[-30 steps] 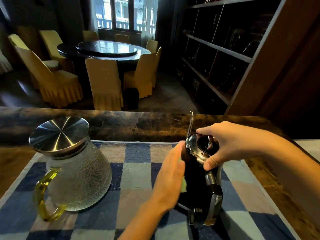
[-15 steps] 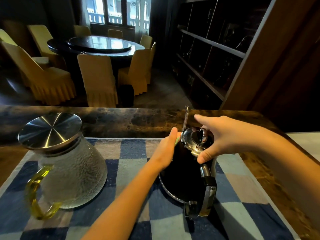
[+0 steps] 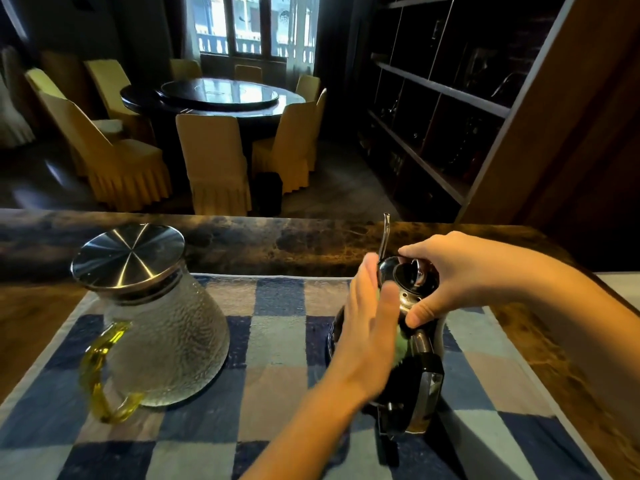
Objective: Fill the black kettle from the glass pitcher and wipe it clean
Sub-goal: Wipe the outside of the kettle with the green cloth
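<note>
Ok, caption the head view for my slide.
Left hand presses a green cloth against the black kettle while the right hand grips its top.

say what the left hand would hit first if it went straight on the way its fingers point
Probably the thin spout of the kettle, just past the left hand's fingertips. Depth is unclear, so it might slip beside it and reach the raised stone ledge instead.

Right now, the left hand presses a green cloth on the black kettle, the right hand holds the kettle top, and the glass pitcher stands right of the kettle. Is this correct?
Not quite: in the head view the glass pitcher stands left of the black kettle. The left hand presses the green cloth on it; the right hand holds its top.
</note>
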A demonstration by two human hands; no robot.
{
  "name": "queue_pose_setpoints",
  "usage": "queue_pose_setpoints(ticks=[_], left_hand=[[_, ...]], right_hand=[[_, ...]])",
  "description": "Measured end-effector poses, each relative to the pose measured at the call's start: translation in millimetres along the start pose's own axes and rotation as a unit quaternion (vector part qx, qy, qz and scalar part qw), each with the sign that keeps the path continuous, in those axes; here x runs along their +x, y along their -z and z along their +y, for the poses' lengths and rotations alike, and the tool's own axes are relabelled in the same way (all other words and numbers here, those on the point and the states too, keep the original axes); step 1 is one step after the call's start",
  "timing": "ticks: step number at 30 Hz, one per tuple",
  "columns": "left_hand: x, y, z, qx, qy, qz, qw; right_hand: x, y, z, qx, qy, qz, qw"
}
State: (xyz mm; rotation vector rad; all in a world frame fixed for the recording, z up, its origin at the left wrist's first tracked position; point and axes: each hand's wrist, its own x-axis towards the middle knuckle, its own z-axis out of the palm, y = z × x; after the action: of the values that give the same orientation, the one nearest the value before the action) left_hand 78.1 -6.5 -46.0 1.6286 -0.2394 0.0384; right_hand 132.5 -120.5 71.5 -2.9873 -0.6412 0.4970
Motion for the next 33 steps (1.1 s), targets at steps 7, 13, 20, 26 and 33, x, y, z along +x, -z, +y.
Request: queue_pose_setpoints(ticks=[7, 13, 20, 26, 33], left_hand=[[62, 6, 11, -0.002, -0.004, -0.002, 1.000], [53, 29, -60, -0.017, 0.122, -0.011, 0.992], [-6, 3, -63, -0.033, 0.097, 0.062, 0.993], [60, 27, -7, -0.074, 0.043, -0.094, 0.992], [92, 35, -14, -0.025, 0.163, -0.195, 0.967]], right_hand=[[2, 0, 6, 0.002, 0.003, -0.012, 1.000], [-2, 1, 2, -0.021, -0.019, -0.018, 0.999], [-2, -2, 6, -0.009, -0.006, -0.009, 1.000], [-1, -8, 14, 0.032, 0.009, 0.015, 0.999], [1, -7, 14, 0.012, 0.009, 0.013, 1.000]])
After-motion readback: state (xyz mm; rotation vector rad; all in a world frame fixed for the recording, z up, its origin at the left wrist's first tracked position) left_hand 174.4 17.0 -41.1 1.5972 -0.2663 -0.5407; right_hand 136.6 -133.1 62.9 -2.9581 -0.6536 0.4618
